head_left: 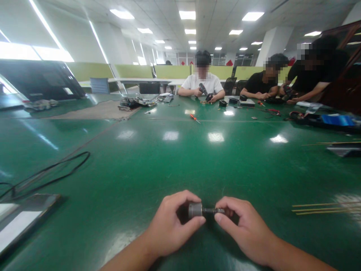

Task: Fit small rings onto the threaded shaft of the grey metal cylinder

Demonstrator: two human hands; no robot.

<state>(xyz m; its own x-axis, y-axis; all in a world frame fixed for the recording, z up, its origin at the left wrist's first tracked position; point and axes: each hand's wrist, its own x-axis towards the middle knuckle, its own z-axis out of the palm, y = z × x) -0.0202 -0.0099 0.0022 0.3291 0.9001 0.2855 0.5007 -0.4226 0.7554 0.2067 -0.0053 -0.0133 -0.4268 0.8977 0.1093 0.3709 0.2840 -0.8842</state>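
Note:
Close in front of me, low over the green table [158, 165], my left hand [176, 218] grips a short grey metal cylinder [195, 210] between thumb and fingers. From the cylinder's right end a thin dark shaft [208, 210] runs sideways to my right hand [242, 222]. My right thumb and fingertips pinch the ridged far end of that shaft. The whole piece lies roughly level, cylinder to the left. Whether cylinder and shaft are one part or two, I cannot tell. The inner fingers of both hands are partly hidden.
A black cable [64, 169] and a dark flat panel [31, 214] lie at left. Thin yellowish sticks [324, 209] lie at right. Farther off is an orange-handled screwdriver [193, 117]. Across the table, a person in a white shirt [201, 86] handles a drill [202, 89]; two others are at right.

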